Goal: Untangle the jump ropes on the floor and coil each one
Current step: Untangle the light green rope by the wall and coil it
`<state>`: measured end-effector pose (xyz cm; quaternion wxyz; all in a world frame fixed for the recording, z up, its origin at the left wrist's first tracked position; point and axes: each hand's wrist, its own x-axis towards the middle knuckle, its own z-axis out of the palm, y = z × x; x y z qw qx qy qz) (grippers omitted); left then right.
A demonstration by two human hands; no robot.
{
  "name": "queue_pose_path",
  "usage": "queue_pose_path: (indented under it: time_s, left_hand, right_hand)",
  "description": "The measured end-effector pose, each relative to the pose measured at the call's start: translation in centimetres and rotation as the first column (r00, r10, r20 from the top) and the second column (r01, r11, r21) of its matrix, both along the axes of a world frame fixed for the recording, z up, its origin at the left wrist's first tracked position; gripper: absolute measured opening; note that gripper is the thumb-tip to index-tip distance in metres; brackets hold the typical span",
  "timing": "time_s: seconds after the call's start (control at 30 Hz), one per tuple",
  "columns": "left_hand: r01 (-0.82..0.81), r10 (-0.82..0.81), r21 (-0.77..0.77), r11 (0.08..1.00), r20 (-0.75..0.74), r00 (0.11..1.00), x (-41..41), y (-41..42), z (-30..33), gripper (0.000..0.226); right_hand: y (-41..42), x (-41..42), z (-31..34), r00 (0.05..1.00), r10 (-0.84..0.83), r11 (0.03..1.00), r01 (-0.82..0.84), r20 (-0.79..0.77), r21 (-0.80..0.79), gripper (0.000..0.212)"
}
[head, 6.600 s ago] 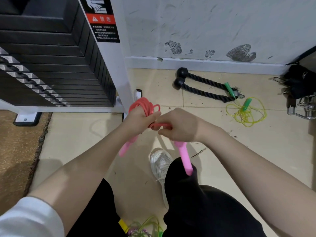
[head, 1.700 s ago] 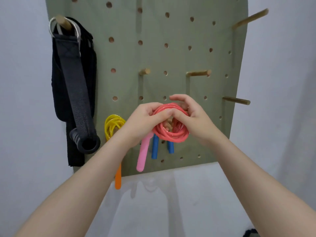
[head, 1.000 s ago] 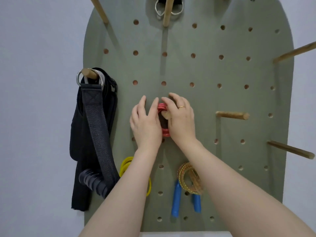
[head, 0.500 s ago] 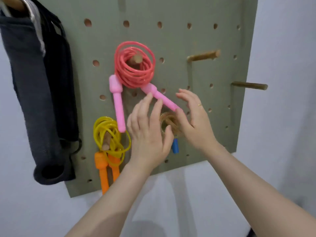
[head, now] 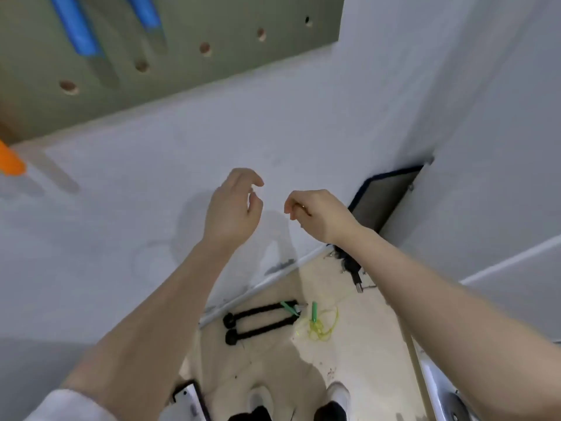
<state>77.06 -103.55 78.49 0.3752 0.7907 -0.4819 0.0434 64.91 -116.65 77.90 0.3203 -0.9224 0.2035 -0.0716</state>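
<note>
Hovering empty, both hands [head: 233, 208] [head: 318, 212] hang loosely curled above the yellow-green jump rope [head: 320, 325].

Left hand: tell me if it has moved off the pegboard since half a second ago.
Yes. The left hand has dropped below the pegboard bottom edge and now hangs empty against the bare wall.

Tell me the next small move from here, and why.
Probably bend down and reach the right hand toward the yellow-green jump rope on the floor. Both it and the left hand hang loosely curled and hold nothing, and that rope lies in a loose, uncoiled tangle beside the black rope attachment, near the wall.
</note>
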Motion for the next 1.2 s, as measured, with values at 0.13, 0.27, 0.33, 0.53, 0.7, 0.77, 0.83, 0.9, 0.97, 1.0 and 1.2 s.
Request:
queue_pose_path:
  time_s: [0.13, 0.27, 0.33, 0.53, 0.7, 0.77, 0.83, 0.9, 0.97, 1.0, 1.2]
  left_hand:
    - [0.002, 0.051, 0.279, 0.96, -0.182, 0.982, -2.4, -1.4, -12.7, 0.021]
    - [0.085, 0.092, 0.461, 0.883, -0.348, 0.933, -3.3, -3.2, -26.7, 0.021]
    - [0.127, 0.093, 0.523, 0.843, -0.373, 0.923, -3.3, -3.6, -34.4, 0.022]
    - [0.242, 0.173, 0.629, 0.739, -0.524, 0.834, -2.9, -2.7, -55.8, 0.013]
    - [0.171, 0.26, 0.66, 0.731, -0.502, 0.825, -1.6, -2.5, -68.9, 0.017]
    - [0.18, 0.253, 0.664, 0.726, -0.501, 0.828, -0.7, -2.6, -73.2, 0.022]
    - [0.203, 0.247, 0.668, 0.716, -0.515, 0.821, 0.3, -2.6, -76.0, 0.027]
    - [0.208, 0.25, 0.672, 0.711, -0.518, 0.818, 1.0, -2.2, -77.5, 0.027]
    - [0.228, 0.247, 0.68, 0.697, -0.526, 0.814, 1.0, -1.1, -77.2, 0.027]
    - [0.239, 0.235, 0.677, 0.696, -0.529, 0.815, 0.9, -0.7, -77.0, 0.027]
    - [0.338, 0.071, 0.613, 0.715, -0.544, 0.836, 0.7, -0.8, -78.2, 0.032]
  right_hand:
    - [-1.7, -4.1, -11.3, 0.985, -0.093, 0.984, 0.113, -0.143, 0.137, 0.026]
    - [-2.5, -7.1, -26.0, 0.935, -0.19, 0.934, 0.266, -0.299, 0.238, 0.025]
    - [-2.4, -8.0, -34.5, 0.895, -0.197, 0.921, 0.309, -0.399, 0.237, 0.025]
    - [-0.2, -9.0, -58.6, 0.775, -0.164, 0.935, 0.319, -0.611, 0.153, 0.029]
    - [0.5, -7.0, -73.3, 0.641, -0.102, 0.966, 0.247, -0.76, 0.078, 0.028]
    - [0.8, -6.0, -77.5, 0.621, -0.118, 0.97, 0.237, -0.775, 0.043, 0.046]
    - [1.1, -5.2, -80.5, 0.605, -0.136, 0.972, 0.234, -0.784, 0.012, 0.062]
    - [1.5, -5.1, -81.6, 0.578, -0.066, 0.973, 0.22, -0.813, 0.077, 0.069]
    - [2.4, -5.5, -81.2, 0.56, 0.014, 0.949, 0.252, -0.828, 0.187, 0.066]
    - [2.6, -5.8, -81.0, 0.57, 0.015, 0.942, 0.268, -0.821, 0.204, 0.065]
    - [5.1, -4.1, -81.3, 0.695, -0.095, 0.994, 0.108, -0.713, -0.028, 0.063]
